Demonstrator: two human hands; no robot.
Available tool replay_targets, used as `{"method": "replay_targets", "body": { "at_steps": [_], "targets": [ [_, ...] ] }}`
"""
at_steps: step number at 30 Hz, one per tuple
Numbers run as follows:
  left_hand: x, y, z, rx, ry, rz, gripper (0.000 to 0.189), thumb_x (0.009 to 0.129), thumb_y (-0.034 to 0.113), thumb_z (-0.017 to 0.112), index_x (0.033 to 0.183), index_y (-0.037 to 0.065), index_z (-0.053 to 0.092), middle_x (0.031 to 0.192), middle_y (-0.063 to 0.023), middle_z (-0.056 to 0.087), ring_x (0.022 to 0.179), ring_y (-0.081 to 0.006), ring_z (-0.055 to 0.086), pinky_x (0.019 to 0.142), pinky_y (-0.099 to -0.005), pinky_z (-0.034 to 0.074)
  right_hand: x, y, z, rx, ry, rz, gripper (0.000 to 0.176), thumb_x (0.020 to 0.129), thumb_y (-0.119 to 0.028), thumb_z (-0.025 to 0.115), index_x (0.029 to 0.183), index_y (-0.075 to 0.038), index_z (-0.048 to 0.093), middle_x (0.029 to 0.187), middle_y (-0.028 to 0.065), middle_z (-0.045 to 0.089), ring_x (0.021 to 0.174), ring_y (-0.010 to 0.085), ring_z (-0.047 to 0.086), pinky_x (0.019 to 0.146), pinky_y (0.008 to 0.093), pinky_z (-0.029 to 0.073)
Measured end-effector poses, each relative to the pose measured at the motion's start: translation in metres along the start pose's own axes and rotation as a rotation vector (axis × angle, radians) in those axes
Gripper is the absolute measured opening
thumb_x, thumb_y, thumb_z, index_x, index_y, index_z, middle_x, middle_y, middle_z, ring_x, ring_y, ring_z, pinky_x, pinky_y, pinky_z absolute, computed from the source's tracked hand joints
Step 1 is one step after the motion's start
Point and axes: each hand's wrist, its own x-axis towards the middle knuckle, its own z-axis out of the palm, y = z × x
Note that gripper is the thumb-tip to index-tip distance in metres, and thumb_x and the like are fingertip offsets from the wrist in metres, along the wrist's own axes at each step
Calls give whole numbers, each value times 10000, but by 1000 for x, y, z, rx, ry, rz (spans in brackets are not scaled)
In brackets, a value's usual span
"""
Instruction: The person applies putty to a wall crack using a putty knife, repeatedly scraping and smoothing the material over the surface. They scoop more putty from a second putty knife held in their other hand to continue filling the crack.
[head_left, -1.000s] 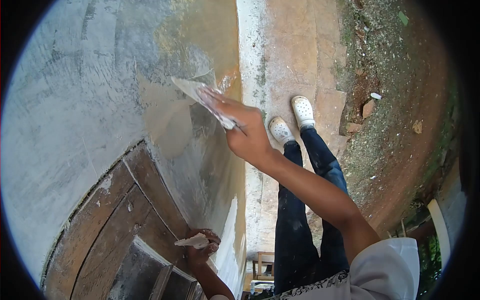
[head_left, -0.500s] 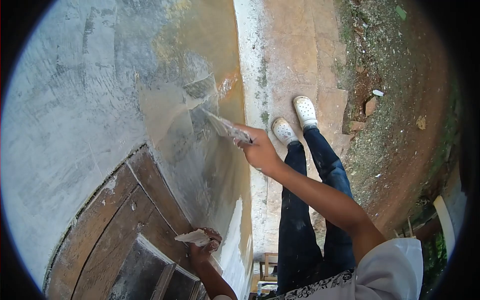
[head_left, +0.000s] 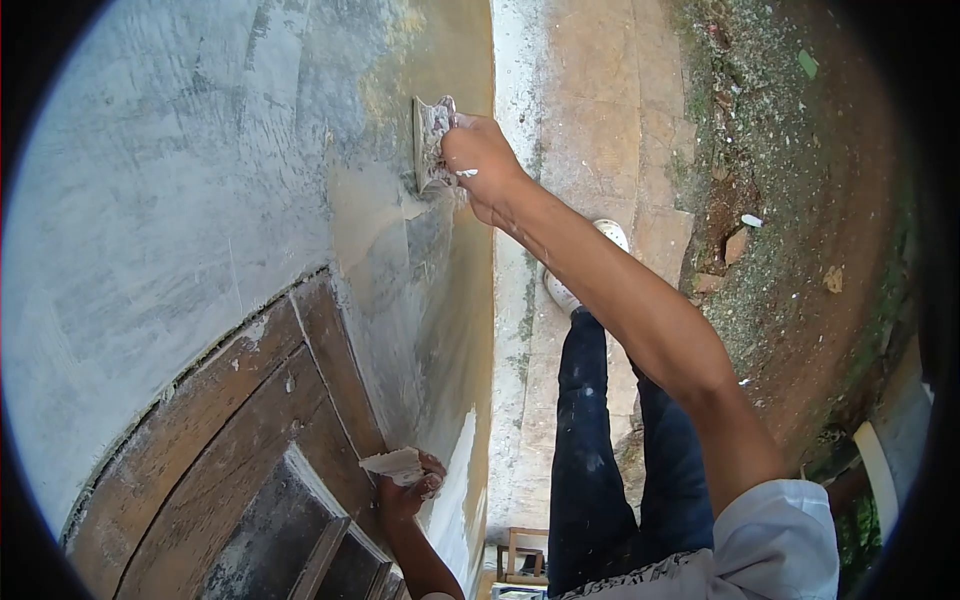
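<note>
1 scraper is at the wall, long edge running up the view, clasped in the right hand, well forward of the left hand, which grips a putty-laden blade.

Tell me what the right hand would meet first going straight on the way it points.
The right hand would likely meet the wall first, leading with its scraper; whether they touch now is unclear.
</note>
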Motion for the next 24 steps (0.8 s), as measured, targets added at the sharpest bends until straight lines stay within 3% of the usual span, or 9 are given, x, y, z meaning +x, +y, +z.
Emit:
{"method": "replay_targets", "body": {
  "at_steps": [2, 9, 11, 12, 14, 15, 17, 18, 24],
  "targets": [
    [3, 4, 7, -34, 12, -9, 371, 814, -83, 728, 1130, 32, 573, 1043, -105, 610, 948, -186, 576, 761, -320, 474, -11, -15, 17, 9, -4, -32, 133, 781, -39, 418, 741, -35, 545, 684, 50, 477, 567, 136, 407, 431, 379, 256],
    [7, 6, 9, 88, 32, -12, 295, 827, -17, 746, 1052, 28, 560, 978, -62, 614, 890, -163, 578, 733, -306, 465, -54, -60, 57, 34, -71, 2, 91, 782, -55, 412, 768, -62, 502, 683, 27, 436, 547, 116, 333, 419, 378, 165],
    [10, 2, 13, 301, 111, 102, 301, 838, 134, 763, 1054, 43, 574, 773, -78, 568, 541, -142, 458, 449, -281, 325, -67, -69, 58, 142, -149, -22, 177, 798, -34, 380, 844, -40, 551, 736, 59, 517, 569, 140, 434, 424, 362, 285],
    [11, 2, 13, 302, 111, 102, 301, 838, 134, 763, 1054, 43, 574, 773, -78, 568, 541, -142, 458, 449, -281, 325, -73, -76, 58, 143, -149, -22, 177, 798, -34, 380, 844, -40, 551, 736, 59, 517, 569, 140, 434, 424, 362, 285],
    [11, 3, 13, 288, 100, 85, 305, 832, 131, 768, 1051, 43, 574, 773, -78, 568, 543, -142, 463, 447, -280, 324, -87, -89, 52, 417, -191, 21, 295, 819, 11, 342, 965, 16, 598, 886, 138, 630, 729, 217, 622, 587, 368, 516],
    [9, 3, 9, 286, 98, 85, 305, 832, 131, 768, 1051, 43, 574, 773, -78, 568, 543, -142, 463, 447, -280, 324, -92, -93, 44, 415, -190, 20, 295, 819, 11, 342, 965, 16, 598, 886, 138, 630, 729, 217, 622, 587, 368, 516],
    [5, 4, 0, 218, 10, 16, 339, 829, 48, 766, 1072, 20, 531, 966, -71, 600, 879, -167, 569, 734, -314, 458, -100, -98, 26, 543, -136, 120, 375, 825, 59, 318, 1082, 88, 590, 1052, 204, 660, 983, 282, 674, 902, 385, 560],
    [4, 6, 3, 217, 9, 17, 339, 829, 48, 766, 1072, 20, 531, 966, -71, 600, 879, -167, 569, 734, -314, 458, -95, -91, 12, 542, -155, 109, 394, 909, 7, 328, 1240, 146, 491, 1209, 230, 612, 1105, 305, 635, 1046, 419, 497],
    [-13, -15, -26, -311, 130, -213, 341, 828, -16, 728, 1093, 45, 524, 1092, -108, 501, 1017, -189, 510, 779, -335, 450, -61, -11, -57, 375, 39, 54, 381, 902, 12, 385, 1238, 128, 520, 1221, 195, 622, 1090, 270, 641, 1021, 396, 496]
  ]
}}
